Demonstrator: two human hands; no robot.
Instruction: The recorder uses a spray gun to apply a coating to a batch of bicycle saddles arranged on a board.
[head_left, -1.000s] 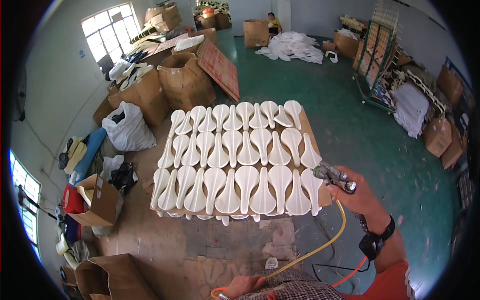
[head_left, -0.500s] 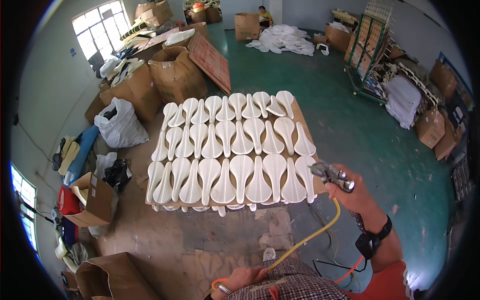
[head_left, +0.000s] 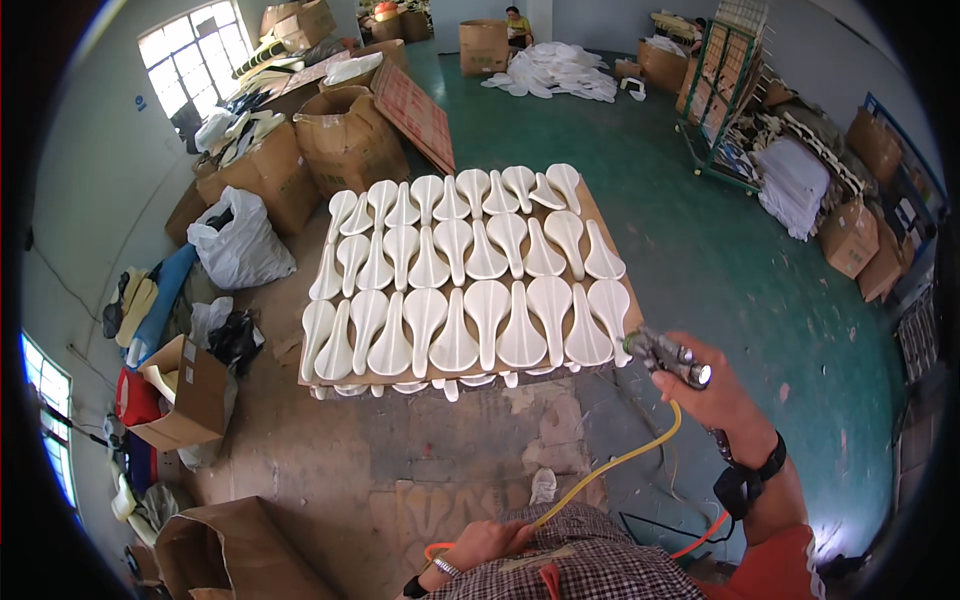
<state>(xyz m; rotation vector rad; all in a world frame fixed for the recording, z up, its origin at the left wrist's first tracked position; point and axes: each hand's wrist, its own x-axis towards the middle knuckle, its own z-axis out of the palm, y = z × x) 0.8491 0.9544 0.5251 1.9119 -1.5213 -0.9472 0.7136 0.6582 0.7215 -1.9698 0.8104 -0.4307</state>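
In my right hand (head_left: pixel 712 390) is a metal spray gun (head_left: pixel 664 358), its nozzle pointing left by the near right corner of the stack. A yellow hose (head_left: pixel 628 458) curves from the gun toward my waist. Down there my left hand (head_left: pixel 490 542) is closed round the hose. White bicycle saddle pads (head_left: pixel 487 312) lie in three rows on a brown cardboard sheet (head_left: pixel 633 312), wide and narrow ends alternating. More pads stick out beneath its front edge. Any spray leaving the nozzle cannot be made out.
Large cartons (head_left: pixel 348 140) and a white sack (head_left: pixel 240 245) stand at the left. An open box (head_left: pixel 225 555) sits near left. Far back, a person (head_left: pixel 518 28) sits near a heap of white pieces (head_left: pixel 558 72). At right are a green wheeled rack (head_left: pixel 712 110) and more cartons (head_left: pixel 850 237).
The stack and room sit higher in the picture as the view shifts. My right hand with the spray gun is now lower relative to the near right pad. My left hand keeps its hold.
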